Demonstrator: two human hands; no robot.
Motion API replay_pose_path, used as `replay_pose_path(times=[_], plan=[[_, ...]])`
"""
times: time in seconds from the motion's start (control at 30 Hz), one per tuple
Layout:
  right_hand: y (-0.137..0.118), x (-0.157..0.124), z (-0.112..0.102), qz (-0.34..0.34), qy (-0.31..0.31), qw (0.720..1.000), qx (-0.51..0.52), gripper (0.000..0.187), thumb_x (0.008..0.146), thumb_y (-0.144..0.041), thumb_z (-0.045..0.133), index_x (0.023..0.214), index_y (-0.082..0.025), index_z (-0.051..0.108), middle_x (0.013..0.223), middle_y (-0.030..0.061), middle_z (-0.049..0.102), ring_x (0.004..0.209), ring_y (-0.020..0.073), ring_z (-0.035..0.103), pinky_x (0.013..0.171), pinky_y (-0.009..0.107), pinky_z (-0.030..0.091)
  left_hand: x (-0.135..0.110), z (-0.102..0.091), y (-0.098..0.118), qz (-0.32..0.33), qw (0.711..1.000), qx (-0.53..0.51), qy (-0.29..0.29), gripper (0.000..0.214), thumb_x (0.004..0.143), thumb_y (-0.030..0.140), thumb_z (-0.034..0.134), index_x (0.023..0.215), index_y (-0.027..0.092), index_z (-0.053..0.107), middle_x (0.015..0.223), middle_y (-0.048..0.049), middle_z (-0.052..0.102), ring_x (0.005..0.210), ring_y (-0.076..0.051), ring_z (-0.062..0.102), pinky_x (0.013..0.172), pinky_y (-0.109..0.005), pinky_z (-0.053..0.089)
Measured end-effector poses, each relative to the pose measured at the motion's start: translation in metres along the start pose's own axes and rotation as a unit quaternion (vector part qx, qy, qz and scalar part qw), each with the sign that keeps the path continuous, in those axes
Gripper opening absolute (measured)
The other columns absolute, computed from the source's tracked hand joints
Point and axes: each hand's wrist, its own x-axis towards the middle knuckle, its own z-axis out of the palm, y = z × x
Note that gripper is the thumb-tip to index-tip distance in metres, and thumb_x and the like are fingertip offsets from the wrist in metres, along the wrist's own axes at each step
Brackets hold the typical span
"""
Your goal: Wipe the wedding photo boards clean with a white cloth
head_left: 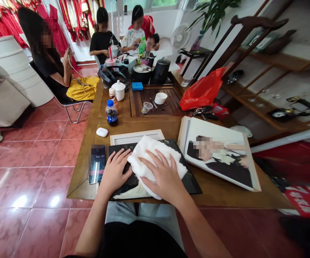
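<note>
Right hand (pixel 161 175): fingers spread flat on white cloth (pixel 147 145), which lies on dark board (pixel 191 181). Your left hand (pixel 118 169): fingers outstretched, resting on left part of board. Phone (pixel 97 170) left of board, framed photo (pixel 222 166) right.

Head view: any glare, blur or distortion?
Head view: cloth, left hand and right hand look fairly sharp; head view: glare spots on the floor and a streak on the phone; head view: shelves slant and stretch at right, soft toward the edge.
</note>
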Motion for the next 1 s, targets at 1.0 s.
replay_pose_path(times=[1.0], plan=[[0.060, -0.020, -0.024, -0.098, 0.109, 0.987, 0.067, 0.053, 0.086, -0.033, 0.063, 0.137, -0.023, 0.053, 0.138, 0.0119, 0.065, 0.131, 0.0344, 0.055, 0.106, 0.053, 0.041, -0.004, 0.007, -0.022, -0.046, 0.979, -0.070, 0.188, 0.036, 0.102, 0.015, 0.042, 0.136, 0.021, 0.056, 0.142, -0.0143, 0.052, 0.136, -0.026, 0.048, 0.117, -0.052, 0.041]])
